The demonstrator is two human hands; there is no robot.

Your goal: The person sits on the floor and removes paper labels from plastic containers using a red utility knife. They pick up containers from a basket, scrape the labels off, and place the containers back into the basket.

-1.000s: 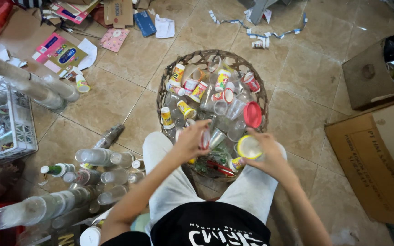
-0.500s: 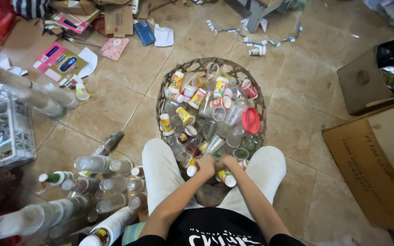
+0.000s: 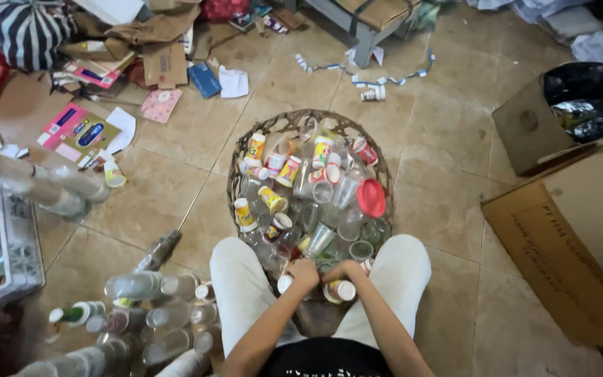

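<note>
**Sorting Cups at a Full Wicker Basket**

Sitting cross-legged on the tiled floor (image 3: 448, 202), knees in pale trousers either side of a round wicker basket (image 3: 294, 124). Two hands meeting at the basket's near edge, touching each other. Left hand (image 3: 303, 272) closed in a tight grip on one small white-capped container (image 3: 285, 283); right hand (image 3: 344, 271) closed likewise on one small yellow cup (image 3: 338, 290) with a white rim, turned on its side.

Basket heaped: roughly eight small printed yogurt-type cups in yellow, red and white, several clear plastic cups (image 3: 344, 190) too overlapped to count, and one red lid (image 3: 371, 197) near the right rim.

To the left of the knee, a pile of clear plastic bottles (image 3: 141, 286) lying on their sides, about a dozen, exact count unclear. Further left, one white wire crate (image 3: 15, 251), contents blurred.

To the right, two cardboard boxes: one large flattened box (image 3: 567, 237) and one upright box (image 3: 525, 132) holding a black plastic bag (image 3: 587, 98).

At the far left, loose cardboard and paper scraps (image 3: 155, 63) and one striped bag (image 3: 26, 31).
</note>
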